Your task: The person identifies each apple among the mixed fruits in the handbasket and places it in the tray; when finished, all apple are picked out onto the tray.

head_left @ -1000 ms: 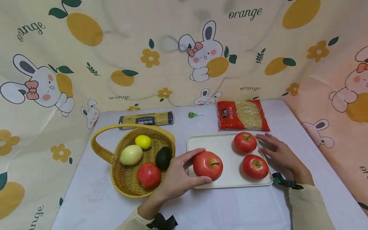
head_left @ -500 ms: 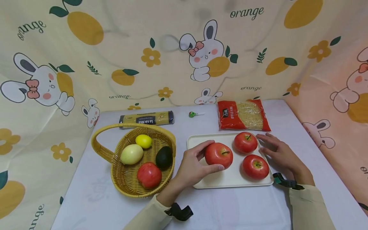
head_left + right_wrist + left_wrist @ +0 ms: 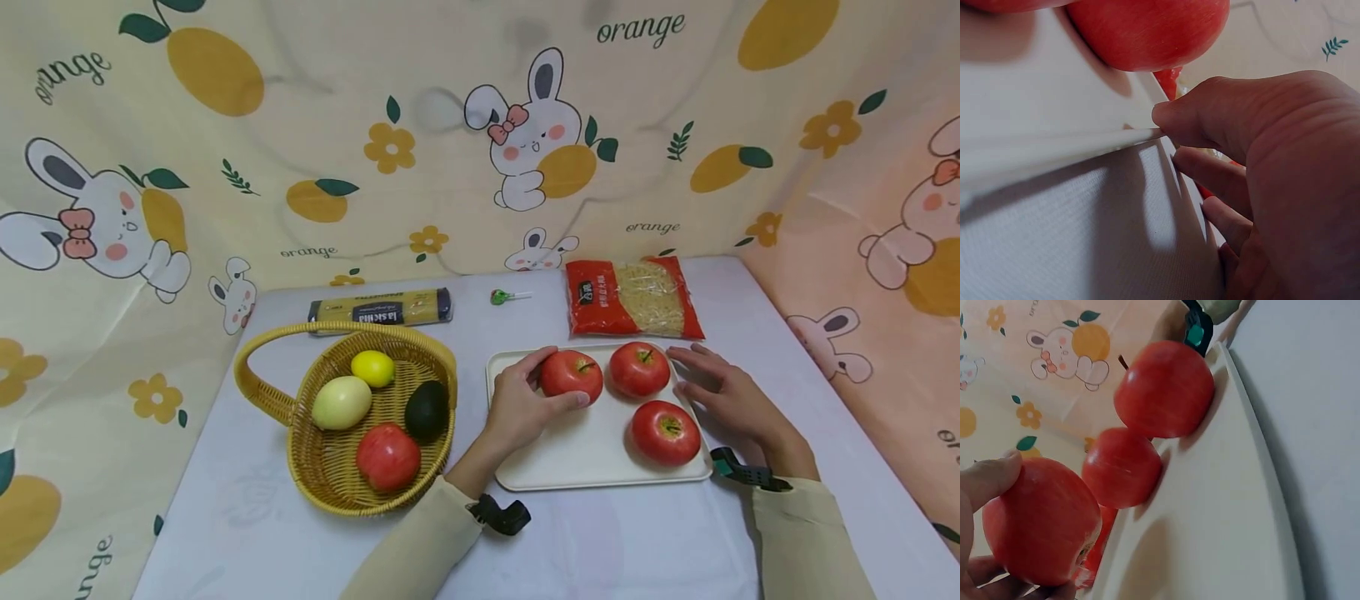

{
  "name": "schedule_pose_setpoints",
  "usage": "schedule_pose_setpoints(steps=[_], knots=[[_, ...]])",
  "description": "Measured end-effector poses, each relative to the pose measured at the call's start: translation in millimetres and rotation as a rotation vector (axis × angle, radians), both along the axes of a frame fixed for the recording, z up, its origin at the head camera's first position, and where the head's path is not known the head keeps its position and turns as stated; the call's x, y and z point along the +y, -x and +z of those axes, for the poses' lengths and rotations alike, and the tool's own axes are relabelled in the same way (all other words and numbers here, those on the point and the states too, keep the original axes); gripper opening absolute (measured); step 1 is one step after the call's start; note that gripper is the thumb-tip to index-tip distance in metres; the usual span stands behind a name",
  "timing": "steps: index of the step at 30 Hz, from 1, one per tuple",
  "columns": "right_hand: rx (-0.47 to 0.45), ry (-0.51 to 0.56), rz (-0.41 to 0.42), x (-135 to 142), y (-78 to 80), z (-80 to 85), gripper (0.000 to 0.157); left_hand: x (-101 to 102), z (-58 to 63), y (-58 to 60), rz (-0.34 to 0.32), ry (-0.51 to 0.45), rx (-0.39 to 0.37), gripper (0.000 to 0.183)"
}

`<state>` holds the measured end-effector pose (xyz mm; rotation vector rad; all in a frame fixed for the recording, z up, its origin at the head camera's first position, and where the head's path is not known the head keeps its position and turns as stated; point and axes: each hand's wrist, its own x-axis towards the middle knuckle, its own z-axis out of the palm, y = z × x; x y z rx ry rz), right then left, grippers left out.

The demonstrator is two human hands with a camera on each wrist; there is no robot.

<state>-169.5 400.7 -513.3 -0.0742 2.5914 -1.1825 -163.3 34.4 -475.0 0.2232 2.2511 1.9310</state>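
My left hand (image 3: pixel 517 408) grips a red apple (image 3: pixel 573 379) between thumb and fingers, over the left back part of a white rectangular tray (image 3: pixel 577 458). In the left wrist view the held apple (image 3: pixel 1041 522) appears tilted, its end hollow facing the tray and a shadow cast below. Two more red apples, a back one (image 3: pixel 640 369) and a front one (image 3: pixel 665 433), sit on the tray's right side. At the right rim is my right hand (image 3: pixel 731 400); the right wrist view has its thumb (image 3: pixel 1175 119) touching the tray edge, fingers loosely extended outside it.
Left of the tray stands a wicker basket (image 3: pixel 296 462) with a tall handle, holding a lemon (image 3: pixel 372 368), a pale oval fruit (image 3: pixel 342 402), a dark avocado (image 3: pixel 427 411) and a red fruit (image 3: pixel 388 457). Behind lie packed spaghetti (image 3: pixel 382 308), a lollipop (image 3: pixel 501 297) and a pasta bag (image 3: pixel 633 297).
My left hand has carried the apple rightward, then back over the tray, closer to the other two apples. The right hand has stayed at the tray's right rim.
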Motion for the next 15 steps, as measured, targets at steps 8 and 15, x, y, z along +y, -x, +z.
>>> schedule_pose_setpoints(steps=[8, 15], knots=[[-0.007, 0.009, -0.005, 1, 2.2, -1.1, 0.084, 12, -11.3, 16.6, 0.053, 0.086, -0.040, 0.079], [-0.006, 0.006, -0.006, 1, 1.3, -0.7, 0.083, 22, -25.2, 26.3, 0.015, 0.076, -0.078, 0.076]])
